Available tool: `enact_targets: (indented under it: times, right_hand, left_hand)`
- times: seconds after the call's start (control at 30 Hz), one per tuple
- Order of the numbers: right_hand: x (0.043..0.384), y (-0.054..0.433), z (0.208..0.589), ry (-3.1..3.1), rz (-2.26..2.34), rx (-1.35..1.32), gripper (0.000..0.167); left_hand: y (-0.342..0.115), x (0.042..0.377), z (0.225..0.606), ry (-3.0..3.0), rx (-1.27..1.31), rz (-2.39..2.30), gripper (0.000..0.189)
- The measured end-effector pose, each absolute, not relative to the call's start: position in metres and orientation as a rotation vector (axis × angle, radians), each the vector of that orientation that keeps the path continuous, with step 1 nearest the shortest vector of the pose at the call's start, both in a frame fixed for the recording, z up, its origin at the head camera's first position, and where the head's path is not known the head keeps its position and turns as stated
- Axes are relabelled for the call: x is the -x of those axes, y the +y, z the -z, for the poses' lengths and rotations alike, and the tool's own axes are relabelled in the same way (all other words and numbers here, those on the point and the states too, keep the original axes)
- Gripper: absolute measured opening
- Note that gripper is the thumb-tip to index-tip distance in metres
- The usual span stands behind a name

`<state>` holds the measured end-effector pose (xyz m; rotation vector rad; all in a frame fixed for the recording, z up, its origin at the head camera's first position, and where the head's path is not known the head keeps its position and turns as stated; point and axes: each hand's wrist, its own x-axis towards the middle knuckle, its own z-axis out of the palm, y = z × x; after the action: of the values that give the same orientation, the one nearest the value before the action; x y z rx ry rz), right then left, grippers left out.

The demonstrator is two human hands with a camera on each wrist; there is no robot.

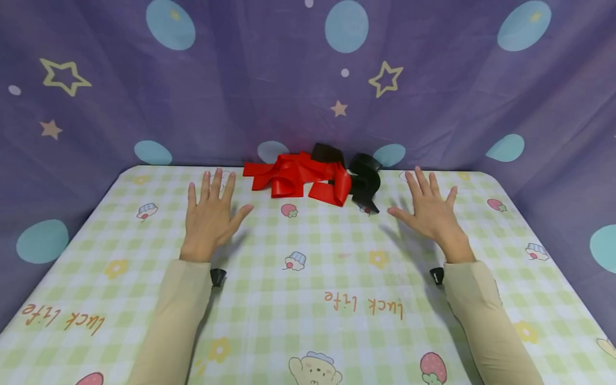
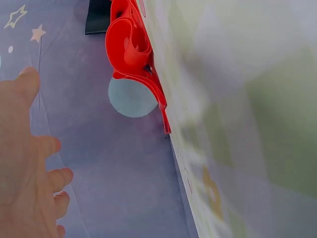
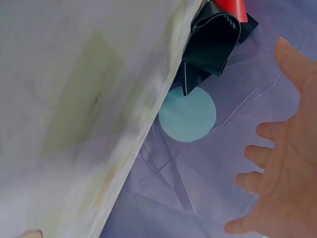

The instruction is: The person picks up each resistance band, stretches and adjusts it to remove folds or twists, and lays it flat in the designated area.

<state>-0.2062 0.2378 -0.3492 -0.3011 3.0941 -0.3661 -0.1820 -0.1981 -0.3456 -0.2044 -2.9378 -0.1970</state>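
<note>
The left grip (image 1: 209, 216) is spread, fingers straight, just to the left of the red band (image 1: 298, 168). The right grip (image 1: 430, 211), also spread, sits farther to the red band's right. Loosely folded, the red band lies between both grips, apart from each. Against its right end curls the black band (image 1: 367, 182); beneath it, the checked bench (image 1: 250, 305); behind it, purple cloth (image 1: 269, 96).
</note>
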Motion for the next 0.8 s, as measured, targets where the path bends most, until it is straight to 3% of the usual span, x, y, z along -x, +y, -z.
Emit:
enact_targets:
  times: [0.37, 0.57, 0.8]
  right_hand:
    - [0.202, 0.223, 0.349, 2.886, 0.641, 0.303, 0.095]
    - [0.206, 0.214, 0.362, 2.612, 1.083, 0.264, 0.091]
    - [0.222, 0.193, 0.362, 2.524, 1.224, 0.123, 0.069]
  left_hand:
    - [-0.190, 0.183, 0.348, -2.965, 0.188, 0.203, 0.074]
    - [-0.182, 0.178, 0.351, -3.046, 0.191, 0.286, 0.069]
    - [-0.170, 0.175, 0.346, -2.963, 0.260, 0.385, 0.061]
